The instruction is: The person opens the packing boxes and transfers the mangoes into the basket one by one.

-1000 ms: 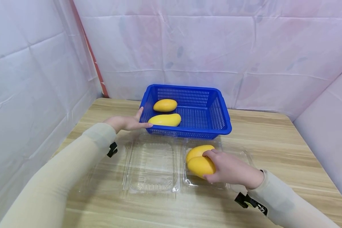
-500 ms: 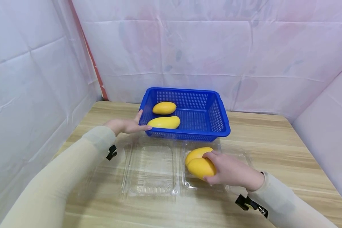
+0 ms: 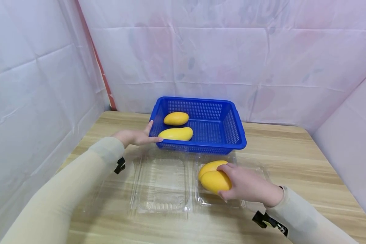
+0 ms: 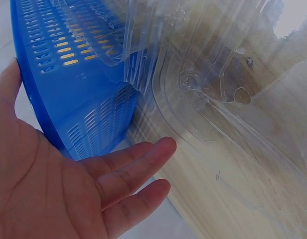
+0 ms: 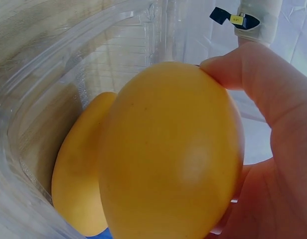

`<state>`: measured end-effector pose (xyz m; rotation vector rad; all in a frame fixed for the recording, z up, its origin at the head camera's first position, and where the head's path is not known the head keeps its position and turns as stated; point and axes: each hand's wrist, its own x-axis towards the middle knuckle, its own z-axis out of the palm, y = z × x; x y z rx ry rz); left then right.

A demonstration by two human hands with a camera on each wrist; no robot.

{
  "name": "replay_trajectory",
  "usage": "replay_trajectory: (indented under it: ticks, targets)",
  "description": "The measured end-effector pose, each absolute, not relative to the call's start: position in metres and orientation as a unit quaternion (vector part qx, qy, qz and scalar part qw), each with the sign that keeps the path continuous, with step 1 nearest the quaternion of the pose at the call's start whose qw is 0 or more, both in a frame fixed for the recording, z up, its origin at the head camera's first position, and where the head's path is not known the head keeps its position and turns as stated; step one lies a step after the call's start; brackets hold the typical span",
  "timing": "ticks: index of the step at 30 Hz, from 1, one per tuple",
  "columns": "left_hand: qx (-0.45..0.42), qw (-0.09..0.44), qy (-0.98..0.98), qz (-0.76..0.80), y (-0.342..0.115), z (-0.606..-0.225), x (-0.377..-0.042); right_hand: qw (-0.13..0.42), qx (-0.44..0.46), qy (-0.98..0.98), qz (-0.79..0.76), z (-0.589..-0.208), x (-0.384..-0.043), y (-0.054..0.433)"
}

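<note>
My right hand (image 3: pixel 247 183) grips a yellow mango (image 5: pixel 171 154), thumb and fingers at its sides. Beside it a second mango (image 5: pixel 81 169) lies in the right-hand clear plastic box (image 3: pixel 205 200). Whether the gripped mango touches the box floor I cannot tell. At the front left corner of the blue basket (image 3: pixel 201 144), my left hand (image 3: pixel 135 137) rests against the rim, fingers extended. In the left wrist view its thumb (image 4: pixel 9 82) lies along the basket's edge. Two more mangoes sit in the basket's left half: one at the back (image 3: pixel 176 118) and a paler one (image 3: pixel 176 134) in front.
Left of the box in use stands another clear plastic box (image 3: pixel 161 184), nothing inside it. Its clear lid (image 3: pixel 113 195) spreads leftward, and the other box's lid (image 3: pixel 256 166) lies to the right, partly under my right hand. White sheeting (image 3: pixel 219 61) walls the wooden table (image 3: pixel 292 152).
The head view has tilted slightly up, so everything sits a little lower in it. Both hands, the mangoes, the basket and the boxes keep nearly the same positions relative to each other.
</note>
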<state>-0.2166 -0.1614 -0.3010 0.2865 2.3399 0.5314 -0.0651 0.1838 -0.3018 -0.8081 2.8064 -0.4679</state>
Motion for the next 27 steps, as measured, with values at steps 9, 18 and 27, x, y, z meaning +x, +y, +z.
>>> replay_trajectory:
  ticks: [9, 18, 27]
  targets:
    - [0.107, 0.352, 0.906, 0.208, -0.1608, -0.3022, -0.2163, 0.084, -0.273, 0.945, -0.156, -0.3019, -0.063, 0.1849]
    - [0.103, 0.352, 0.906, 0.209, -0.1606, -0.3022, -0.2156, 0.09, -0.254, 0.951, -0.153, -0.3018, -0.0629, 0.1833]
    - [0.118, 0.346, 0.908, 0.207, -0.1617, -0.3044, -0.2163, 0.075, -0.254, 0.954, -0.141, -0.3039, -0.0633, 0.1828]
